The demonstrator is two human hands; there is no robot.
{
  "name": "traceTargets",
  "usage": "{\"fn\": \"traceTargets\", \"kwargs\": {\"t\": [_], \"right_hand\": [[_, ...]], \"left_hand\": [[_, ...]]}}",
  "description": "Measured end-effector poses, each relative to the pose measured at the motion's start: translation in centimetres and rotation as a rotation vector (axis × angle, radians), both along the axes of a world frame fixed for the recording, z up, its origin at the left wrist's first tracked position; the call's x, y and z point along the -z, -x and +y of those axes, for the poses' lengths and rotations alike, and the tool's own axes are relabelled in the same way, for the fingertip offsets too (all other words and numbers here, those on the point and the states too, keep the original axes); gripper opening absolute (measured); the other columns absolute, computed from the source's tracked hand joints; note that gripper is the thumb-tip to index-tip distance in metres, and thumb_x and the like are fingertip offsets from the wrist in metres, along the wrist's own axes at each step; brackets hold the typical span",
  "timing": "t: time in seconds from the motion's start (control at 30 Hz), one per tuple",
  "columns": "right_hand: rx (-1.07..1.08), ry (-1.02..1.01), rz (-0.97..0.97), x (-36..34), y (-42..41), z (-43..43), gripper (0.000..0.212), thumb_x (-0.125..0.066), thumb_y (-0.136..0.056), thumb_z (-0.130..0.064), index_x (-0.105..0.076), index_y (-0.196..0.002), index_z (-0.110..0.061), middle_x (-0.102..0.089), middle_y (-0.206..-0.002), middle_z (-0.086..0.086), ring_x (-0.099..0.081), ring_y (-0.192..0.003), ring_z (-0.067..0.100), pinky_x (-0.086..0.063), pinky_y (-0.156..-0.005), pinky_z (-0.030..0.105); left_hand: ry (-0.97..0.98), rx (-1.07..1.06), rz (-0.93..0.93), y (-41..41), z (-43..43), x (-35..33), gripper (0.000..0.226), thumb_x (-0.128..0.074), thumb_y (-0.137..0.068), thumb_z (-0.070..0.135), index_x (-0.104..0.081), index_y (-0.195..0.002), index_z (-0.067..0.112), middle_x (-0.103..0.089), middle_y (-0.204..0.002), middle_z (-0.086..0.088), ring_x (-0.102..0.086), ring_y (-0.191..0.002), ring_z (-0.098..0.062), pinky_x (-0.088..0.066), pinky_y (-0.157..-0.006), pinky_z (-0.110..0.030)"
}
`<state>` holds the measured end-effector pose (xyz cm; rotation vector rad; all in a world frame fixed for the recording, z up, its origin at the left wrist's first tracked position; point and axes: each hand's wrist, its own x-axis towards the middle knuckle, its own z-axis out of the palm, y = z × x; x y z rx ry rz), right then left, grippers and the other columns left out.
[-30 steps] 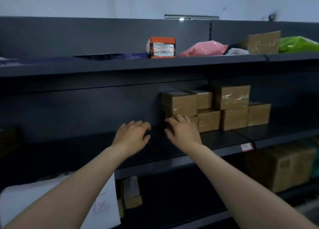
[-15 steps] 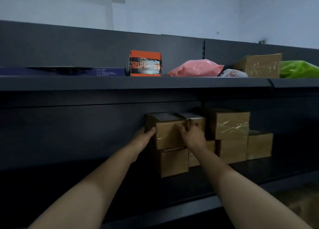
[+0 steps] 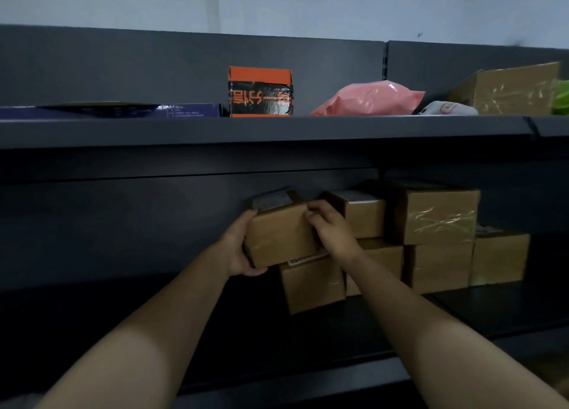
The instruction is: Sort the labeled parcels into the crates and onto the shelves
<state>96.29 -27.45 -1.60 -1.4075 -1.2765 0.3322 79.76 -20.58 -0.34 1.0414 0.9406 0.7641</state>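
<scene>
Top shelf (image 3: 277, 130) running across the upper frame. Flat blue box (image 3: 191, 110) lying at upper left. Orange-and-black box (image 3: 260, 91) standing just beside its right end. Pink plastic bag (image 3: 369, 99) slumping right of centre, small white packet (image 3: 446, 108) lying at its right end. Taped cardboard box (image 3: 511, 90) tilting behind that at upper right. Green bag (image 3: 562, 97) showing only at the right edge.

Middle shelf (image 3: 492, 310), centre frame. Left hand (image 3: 237, 251) gripping the brown parcel (image 3: 277, 236) by its left side: thumb lying at the upper left corner, fingers curling under the bottom edge. Parcel sitting slightly tilted, label on its top face, print too dim to read. Right hand (image 3: 332, 230) gripping the parcel's right side, fingers curling over the upper right edge. Parcel overhanging the left side of a lower box (image 3: 312, 285); cannot tell whether it is resting on that box or being held clear of it.

Right of the hands: stack of cardboard boxes (image 3: 440, 216) standing on the middle shelf in two tiers, the biggest one criss-crossed with clear tape.
</scene>
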Motion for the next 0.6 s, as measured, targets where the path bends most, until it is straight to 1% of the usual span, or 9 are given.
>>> {"fn": "traceTargets", "kwargs": {"t": [0.07,0.13,0.2,0.23,0.3,0.37,0.43,0.53,0.6], "right_hand": [[0.019,0.044,-0.083,0.5,0.3,0.6,0.026,-0.046,-0.101,-0.022,-0.058,-0.123,-0.016,-0.059,-0.114,0.003,-0.054,-0.114,0.023,-0.041,-0.086,0.025],[0.137,0.155,-0.259,1.0,0.2,0.9,0.032,-0.047,-0.1,-0.023,-0.056,-0.129,-0.013,-0.058,-0.126,0.01,-0.054,-0.117,0.027,-0.042,-0.091,0.028],[0.232,0.321,-0.394,1.4,0.5,1.0,0.041,-0.053,-0.096,-0.032,-0.052,-0.133,-0.014,-0.05,-0.134,0.016,-0.05,-0.121,0.032,-0.043,-0.097,0.032],[0.253,0.426,-0.45,1.7,1.0,1.0,0.051,-0.056,-0.091,-0.042,-0.049,-0.135,-0.017,-0.043,-0.138,0.016,-0.045,-0.124,0.034,-0.042,-0.1,0.036],[0.282,0.642,-0.565,2.2,2.4,1.0,0.081,-0.059,-0.08,-0.066,-0.034,-0.145,-0.024,-0.027,-0.148,0.016,-0.033,-0.132,0.038,-0.037,-0.105,0.043],[0.348,0.78,-0.666,2.7,3.9,1.1,0.1,-0.057,-0.072,-0.077,-0.019,-0.151,-0.028,-0.009,-0.156,0.018,-0.02,-0.138,0.043,-0.027,-0.107,0.051],[0.419,0.852,-0.712,3.0,5.0,1.1,0.098,-0.056,-0.073,-0.076,-0.019,-0.152,-0.03,-0.005,-0.158,0.018,-0.014,-0.139,0.043,-0.023,-0.106,0.055],[0.423,0.837,-0.735,3.3,6.2,1.3,0.082,-0.056,-0.075,-0.067,-0.03,-0.147,-0.036,-0.019,-0.154,0.013,-0.02,-0.136,0.039,-0.027,-0.1,0.054],[0.382,0.797,-0.762,3.6,7.4,1.2,0.08,-0.056,-0.075,-0.066,-0.031,-0.145,-0.04,-0.023,-0.153,0.011,-0.022,-0.135,0.037,-0.027,-0.099,0.052]], "left_hand": [[-0.002,-0.064,-0.001,1.7,0.1,0.5,0.054,-0.063,-0.076,0.055,-0.056,-0.116,0.018,-0.058,-0.109,-0.011,-0.054,-0.096,-0.03,-0.044,-0.075,-0.044],[-0.003,-0.104,0.015,3.4,0.3,1.1,0.043,-0.058,-0.079,0.053,-0.06,-0.102,0.017,-0.063,-0.089,-0.01,-0.057,-0.081,-0.027,-0.046,-0.074,-0.038],[0.004,-0.133,0.013,5.2,-0.3,1.5,0.036,-0.054,-0.084,0.05,-0.06,-0.086,0.015,-0.065,-0.064,-0.007,-0.061,-0.059,-0.024,-0.051,-0.054,-0.026],[0.0,-0.145,0.01,6.0,-0.6,1.7,0.035,-0.054,-0.085,0.048,-0.059,-0.087,0.014,-0.065,-0.062,-0.007,-0.06,-0.057,-0.024,-0.05,-0.048,-0.024],[-0.004,-0.166,0.039,7.8,-0.5,2.5,0.039,-0.057,-0.085,0.049,-0.058,-0.104,0.014,-0.062,-0.08,-0.008,-0.057,-0.07,-0.024,-0.044,-0.056,-0.029],[0.007,-0.147,0.092,9.4,-0.6,3.4,0.041,-0.06,-0.083,0.048,-0.056,-0.107,0.015,-0.059,-0.087,-0.008,-0.054,-0.077,-0.024,-0.043,-0.058,-0.029],[0.023,-0.132,0.139,10.5,-0.7,4.3,0.037,-0.062,-0.082,0.045,-0.056,-0.102,0.014,-0.058,-0.088,-0.01,-0.054,-0.078,-0.024,-0.048,-0.055,-0.029],[0.038,-0.11,0.131,11.8,-0.9,5.2,0.045,-0.065,-0.078,0.043,-0.055,-0.111,0.015,-0.059,-0.097,-0.011,-0.055,-0.086,-0.026,-0.044,-0.063,-0.035],[0.03,-0.082,0.103,12.6,-0.9,5.5,0.049,-0.066,-0.076,0.042,-0.056,-0.116,0.016,-0.06,-0.102,-0.011,-0.055,-0.091,-0.026,-0.043,-0.065,-0.036]]}}
